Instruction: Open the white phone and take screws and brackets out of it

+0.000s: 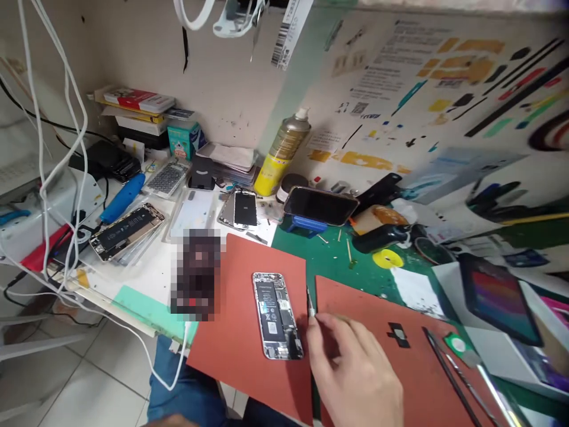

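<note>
My right hand (358, 367) is closed, thumb and fingers pinching a slim pointed metal tool (311, 305) whose exact kind I cannot make out. The tool's tip points away from me over the gap between two reddish-brown mats. Left of it, apart from the tool, an opened phone (273, 317) lies on the left mat (226, 338), with its black battery and circuit board showing. A sliver of skin at the bottom edge seems to be my left hand (171, 421); its fingers are hidden. A small black part (398, 335) rests on the right mat (355, 302).
Several slender tools (466, 379) lie on the right. A phone (320, 204) leans on a blue stand at the back, near a yellow spray can (282, 154). Another opened phone (128, 231) sits at left. White cables (66, 148) hang over the left edge.
</note>
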A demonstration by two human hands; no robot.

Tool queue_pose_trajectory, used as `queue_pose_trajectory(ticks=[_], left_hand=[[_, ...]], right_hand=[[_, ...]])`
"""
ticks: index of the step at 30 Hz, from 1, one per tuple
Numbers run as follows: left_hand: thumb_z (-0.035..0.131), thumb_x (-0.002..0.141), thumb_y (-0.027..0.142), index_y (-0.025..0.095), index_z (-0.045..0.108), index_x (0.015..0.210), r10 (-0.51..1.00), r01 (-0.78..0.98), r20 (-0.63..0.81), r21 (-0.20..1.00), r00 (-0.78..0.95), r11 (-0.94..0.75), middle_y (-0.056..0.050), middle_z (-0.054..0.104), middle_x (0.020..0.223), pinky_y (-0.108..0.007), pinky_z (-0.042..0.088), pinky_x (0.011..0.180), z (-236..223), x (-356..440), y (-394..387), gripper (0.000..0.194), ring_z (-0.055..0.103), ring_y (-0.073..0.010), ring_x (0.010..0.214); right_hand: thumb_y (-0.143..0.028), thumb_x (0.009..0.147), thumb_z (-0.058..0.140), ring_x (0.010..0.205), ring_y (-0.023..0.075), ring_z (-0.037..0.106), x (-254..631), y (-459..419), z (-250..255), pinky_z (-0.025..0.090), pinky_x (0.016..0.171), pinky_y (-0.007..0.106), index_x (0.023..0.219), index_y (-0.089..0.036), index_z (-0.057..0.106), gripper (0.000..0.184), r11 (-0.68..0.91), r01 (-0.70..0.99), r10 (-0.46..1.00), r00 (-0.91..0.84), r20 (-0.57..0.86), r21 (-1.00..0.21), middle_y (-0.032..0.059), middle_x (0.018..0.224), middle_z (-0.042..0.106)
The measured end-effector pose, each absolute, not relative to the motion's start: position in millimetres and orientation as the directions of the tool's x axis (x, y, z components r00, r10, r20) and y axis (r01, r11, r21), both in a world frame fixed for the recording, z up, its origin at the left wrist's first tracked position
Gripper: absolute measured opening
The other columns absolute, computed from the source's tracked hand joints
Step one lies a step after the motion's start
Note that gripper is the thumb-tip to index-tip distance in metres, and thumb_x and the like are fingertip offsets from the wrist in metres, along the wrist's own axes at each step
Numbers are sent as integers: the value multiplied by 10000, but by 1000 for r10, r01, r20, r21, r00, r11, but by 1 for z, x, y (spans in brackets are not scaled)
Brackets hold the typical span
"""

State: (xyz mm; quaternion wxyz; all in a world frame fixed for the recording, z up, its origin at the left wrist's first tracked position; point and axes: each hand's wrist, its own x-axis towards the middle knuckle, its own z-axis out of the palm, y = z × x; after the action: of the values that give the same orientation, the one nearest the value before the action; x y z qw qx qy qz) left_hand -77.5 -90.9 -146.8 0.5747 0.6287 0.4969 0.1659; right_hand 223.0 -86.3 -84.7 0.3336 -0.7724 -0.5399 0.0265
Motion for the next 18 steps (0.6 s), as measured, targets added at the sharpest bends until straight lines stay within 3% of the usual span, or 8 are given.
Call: queue_pose_trajectory(ticks=[3,5,7,10,15,18], left_hand=[[546,982,757,367,770,1291,907,380,-295,909,300,170,-70,804,1063,-532,641,872,-112,-112,-71,545,748,-381,1112],[637,955,702,294,793,1240,975,277,-204,945,82,174,-95,809,1060,-536,592,1026,-89,-116,-44,522,740,-370,1131],[701,940,652,206,768,1258,974,102,-164,978,-158,181,-124,791,1179,-493,512,1155,-72,-105,-14,552,705,-345,1223],[723,884,730,121,741,1259,964,38,-235,970,-126,241,-171,763,1258,-452,529,1097,-59,-81,22,715,699,-337,1203],[748,886,687,141,793,1214,960,84,-279,957,21,277,-135,808,1077,-398,546,908,-57,-64,39,638,725,-313,1002],[665,955,684,182,784,1271,962,55,-262,965,74,258,-111,810,1118,-385,556,869,-55,-56,34,606,725,-298,977]], right_hand=[[-603,1006,580,764,248,697,201,-79,-60,522,603,337,1052,-255,777,403,-171,559,926,372,62,-811,108,979,767],[-580,994,589,740,226,697,183,-63,-46,571,655,335,1177,-259,768,410,-237,318,965,189,-183,-918,93,994,769],[-524,939,632,778,226,724,165,-40,-39,589,676,342,1256,-234,736,442,-333,122,943,33,-332,-935,109,1111,765],[-422,847,687,768,226,756,146,-6,-39,505,541,296,1264,-202,690,471,-437,-113,898,-6,-439,-892,135,1237,730],[-359,826,651,588,158,681,135,21,-46,356,468,246,988,-161,699,260,-468,-214,884,-100,-458,-857,79,922,727],[-380,850,590,604,149,655,133,20,-43,363,486,243,934,-158,701,262,-465,-250,885,-155,-438,-850,80,877,736]])
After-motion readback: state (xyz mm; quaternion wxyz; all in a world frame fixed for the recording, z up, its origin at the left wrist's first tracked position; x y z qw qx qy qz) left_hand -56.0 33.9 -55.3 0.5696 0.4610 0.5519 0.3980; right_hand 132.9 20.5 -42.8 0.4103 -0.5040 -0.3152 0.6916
